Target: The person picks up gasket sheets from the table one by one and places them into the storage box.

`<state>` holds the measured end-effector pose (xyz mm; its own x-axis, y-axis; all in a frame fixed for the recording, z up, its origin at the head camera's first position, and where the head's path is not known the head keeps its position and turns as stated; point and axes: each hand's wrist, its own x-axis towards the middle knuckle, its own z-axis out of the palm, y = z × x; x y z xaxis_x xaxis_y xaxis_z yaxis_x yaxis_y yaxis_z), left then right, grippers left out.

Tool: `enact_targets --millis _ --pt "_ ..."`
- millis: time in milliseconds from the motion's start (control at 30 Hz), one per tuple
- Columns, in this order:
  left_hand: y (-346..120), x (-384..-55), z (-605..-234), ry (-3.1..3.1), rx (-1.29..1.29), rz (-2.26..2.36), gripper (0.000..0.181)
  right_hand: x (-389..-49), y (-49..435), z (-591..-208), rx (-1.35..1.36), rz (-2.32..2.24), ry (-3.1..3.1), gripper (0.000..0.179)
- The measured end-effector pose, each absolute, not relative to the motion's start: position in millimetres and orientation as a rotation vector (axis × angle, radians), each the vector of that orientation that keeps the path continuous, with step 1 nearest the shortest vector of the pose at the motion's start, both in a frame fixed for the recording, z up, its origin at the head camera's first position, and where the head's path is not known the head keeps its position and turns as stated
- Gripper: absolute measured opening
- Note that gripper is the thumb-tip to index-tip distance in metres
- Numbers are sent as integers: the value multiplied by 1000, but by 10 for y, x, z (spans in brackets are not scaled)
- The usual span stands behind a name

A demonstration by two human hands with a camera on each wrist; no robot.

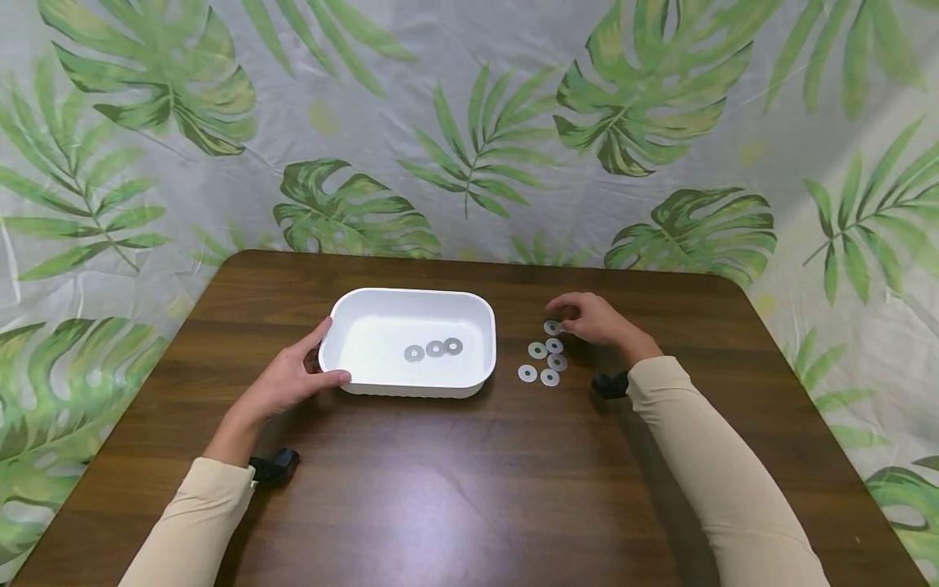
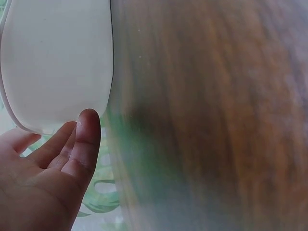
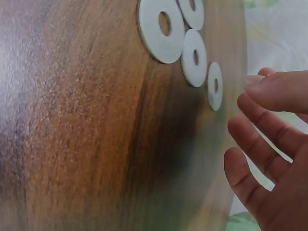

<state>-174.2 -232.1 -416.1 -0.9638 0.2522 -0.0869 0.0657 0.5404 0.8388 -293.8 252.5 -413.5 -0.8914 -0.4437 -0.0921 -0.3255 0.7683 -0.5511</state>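
My left hand (image 1: 293, 375) holds the left end of a white plastic tub (image 1: 407, 377), its thumb at the near rim and its fingers around the end wall. The left wrist view shows fingertips (image 2: 88, 122) against the tub's outside. Inside the tub lie three flat metal washers (image 1: 414, 354), two of them overlapping. Right of the tub, my right hand (image 1: 596, 319) hovers beside the farthest loose washer (image 1: 553, 328), thumb tip close to it. Its fingers (image 3: 238, 166) are loosely bent and apart in the right wrist view, with nothing seen between them.
Several more washers (image 1: 538, 350) lie flat in a loose cluster on the brown wooden table (image 1: 440, 473), between the tub and my right wrist. A leaf-patterned cloth (image 1: 499, 139) hangs behind the table's far edge. Dark wrist straps (image 1: 275, 466) sit at both sleeves.
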Motion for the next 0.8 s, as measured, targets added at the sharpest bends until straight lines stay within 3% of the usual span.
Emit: enact_targets --millis 800 --pt "-2322 -1741 -4147 2571 269 1371 100 -2973 2467 -4244 -673 -597 2788 28"
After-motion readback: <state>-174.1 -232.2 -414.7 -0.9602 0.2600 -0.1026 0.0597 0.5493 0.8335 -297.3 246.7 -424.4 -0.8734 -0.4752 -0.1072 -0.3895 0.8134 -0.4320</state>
